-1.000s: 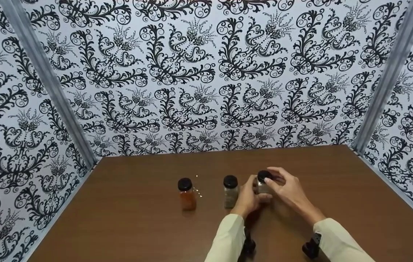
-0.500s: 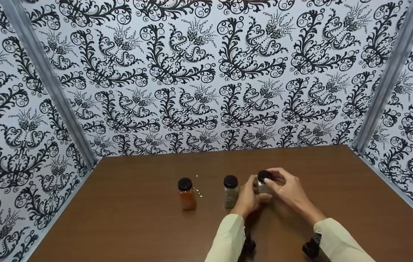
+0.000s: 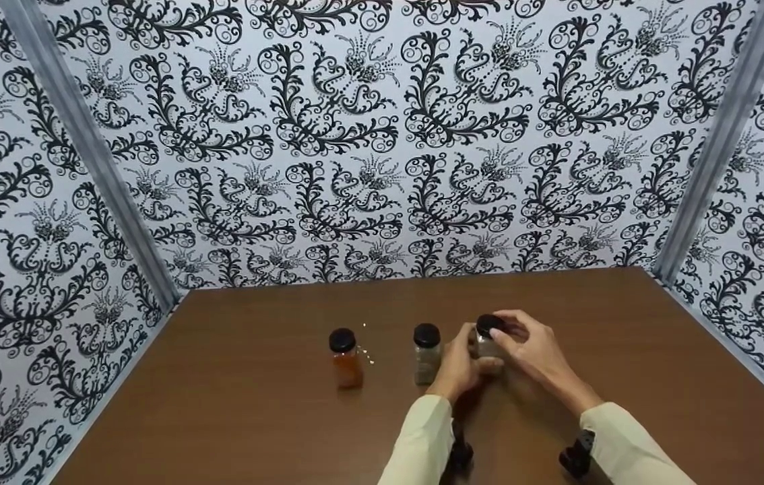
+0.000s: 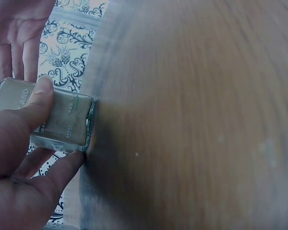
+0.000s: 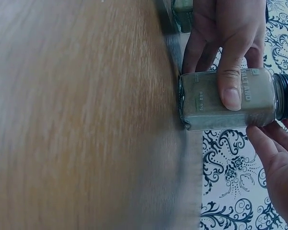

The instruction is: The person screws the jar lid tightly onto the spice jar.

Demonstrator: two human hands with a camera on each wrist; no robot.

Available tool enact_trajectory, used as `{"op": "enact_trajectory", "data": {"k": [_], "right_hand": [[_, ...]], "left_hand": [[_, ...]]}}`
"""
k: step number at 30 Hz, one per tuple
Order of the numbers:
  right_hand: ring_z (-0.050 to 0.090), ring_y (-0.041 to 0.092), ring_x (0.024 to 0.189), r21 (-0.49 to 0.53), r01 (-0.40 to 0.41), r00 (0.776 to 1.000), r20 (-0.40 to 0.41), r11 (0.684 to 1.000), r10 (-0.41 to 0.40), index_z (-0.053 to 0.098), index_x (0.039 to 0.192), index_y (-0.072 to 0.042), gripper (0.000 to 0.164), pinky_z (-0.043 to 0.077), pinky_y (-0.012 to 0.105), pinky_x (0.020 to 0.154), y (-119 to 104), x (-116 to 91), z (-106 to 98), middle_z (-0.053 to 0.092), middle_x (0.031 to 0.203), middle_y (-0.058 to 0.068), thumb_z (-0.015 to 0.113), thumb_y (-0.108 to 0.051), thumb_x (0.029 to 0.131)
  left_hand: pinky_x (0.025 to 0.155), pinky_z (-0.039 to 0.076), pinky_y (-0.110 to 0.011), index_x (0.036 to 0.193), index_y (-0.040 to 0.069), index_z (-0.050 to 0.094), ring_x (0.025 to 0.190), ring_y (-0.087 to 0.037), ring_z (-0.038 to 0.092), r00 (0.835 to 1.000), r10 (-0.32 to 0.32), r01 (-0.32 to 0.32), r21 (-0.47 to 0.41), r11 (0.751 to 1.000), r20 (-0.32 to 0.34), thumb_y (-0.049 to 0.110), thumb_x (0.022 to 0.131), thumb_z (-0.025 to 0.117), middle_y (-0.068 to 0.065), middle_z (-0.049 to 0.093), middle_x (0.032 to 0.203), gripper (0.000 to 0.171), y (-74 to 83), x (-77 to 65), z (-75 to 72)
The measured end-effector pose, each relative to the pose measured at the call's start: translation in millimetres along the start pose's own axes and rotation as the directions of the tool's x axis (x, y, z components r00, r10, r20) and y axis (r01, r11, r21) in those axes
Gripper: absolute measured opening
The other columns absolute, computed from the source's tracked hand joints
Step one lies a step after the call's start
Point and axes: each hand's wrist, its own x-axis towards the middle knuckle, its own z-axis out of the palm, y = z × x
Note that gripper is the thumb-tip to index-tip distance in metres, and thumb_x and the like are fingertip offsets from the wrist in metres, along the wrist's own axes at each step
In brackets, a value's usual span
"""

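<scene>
A square glass spice jar (image 3: 488, 345) with a black lid stands upright on the table, filled with greyish-tan powder. My left hand (image 3: 457, 367) grips its body, the thumb (image 5: 231, 93) laid across the printed side in the right wrist view. At the top, my right hand (image 3: 535, 350) holds the black lid (image 5: 284, 96) between thumb and fingers. Part of the jar's body is hidden behind both hands in the head view. Just left of my left hand stands a second jar (image 3: 427, 364) of similar greyish powder, its black lid on.
A spice jar of orange-red powder (image 3: 347, 369), also black-lidded, stands further left on the brown table (image 3: 254, 417). Small pale specks (image 3: 370, 357) lie beside it. Patterned black-and-white panels (image 3: 355, 135) enclose the table at the back and sides.
</scene>
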Motion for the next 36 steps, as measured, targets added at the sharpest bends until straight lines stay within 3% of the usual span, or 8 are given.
{"op": "enact_trajectory", "data": {"k": [4,13,25,32,36], "right_hand": [[0.069,0.032,0.11,0.015,-0.019,1.0,0.001,1.0,0.019,0.065,0.121,-0.002,0.031,0.055,0.022,0.093,-0.7,0.8,0.6,0.071,0.115,0.019,0.072,-0.011,0.092],[0.067,0.033,0.116,0.002,-0.024,0.999,0.032,1.0,0.024,0.061,0.132,-0.005,0.04,0.053,0.04,0.101,-2.4,-0.7,-2.0,0.069,0.124,0.019,0.07,-0.015,0.094],[0.068,0.033,0.113,0.013,-0.022,1.0,0.017,1.0,0.021,0.065,0.122,-0.003,0.033,0.055,0.032,0.096,-0.7,0.8,-0.3,0.07,0.118,0.019,0.073,-0.014,0.092],[0.067,0.035,0.117,0.01,-0.024,0.998,0.053,1.0,0.023,0.061,0.133,-0.004,0.042,0.053,0.04,0.101,-2.1,-0.6,-2.2,0.066,0.128,0.022,0.07,-0.016,0.094],[0.067,0.034,0.117,0.011,-0.015,0.998,0.059,1.0,0.014,0.063,0.132,-0.007,0.039,0.054,0.038,0.099,-1.2,-0.9,-2.4,0.067,0.128,0.022,0.069,-0.017,0.095]], "left_hand": [[0.083,0.054,-0.031,0.122,0.016,0.058,0.097,-0.017,0.066,1.0,0.0,0.0,-0.011,1.0,0.001,0.018,0.08,0.085,-0.011,0.069,0.111,0.05,0.5,-0.1,-0.2],[0.084,0.055,-0.03,0.124,0.017,0.057,0.102,-0.019,0.068,1.0,-0.018,0.019,-0.041,0.999,0.016,0.019,0.08,0.084,-0.007,0.069,0.113,0.051,2.0,-1.1,-1.0],[0.085,0.054,-0.029,0.122,0.016,0.058,0.104,-0.02,0.069,1.0,-0.014,0.015,-0.063,0.998,0.014,0.015,0.081,0.084,-0.009,0.07,0.115,0.049,2.0,-0.7,-0.7],[0.085,0.055,-0.031,0.123,0.017,0.057,0.104,-0.02,0.069,0.999,-0.027,0.028,-0.059,0.998,0.022,0.015,0.08,0.084,-0.009,0.069,0.115,0.05,1.6,0.1,-0.7],[0.088,0.055,-0.033,0.124,0.017,0.057,0.107,-0.021,0.068,0.999,-0.033,0.034,-0.047,0.998,0.02,0.016,0.08,0.084,-0.009,0.069,0.118,0.051,0.9,0.4,0.3]]}}
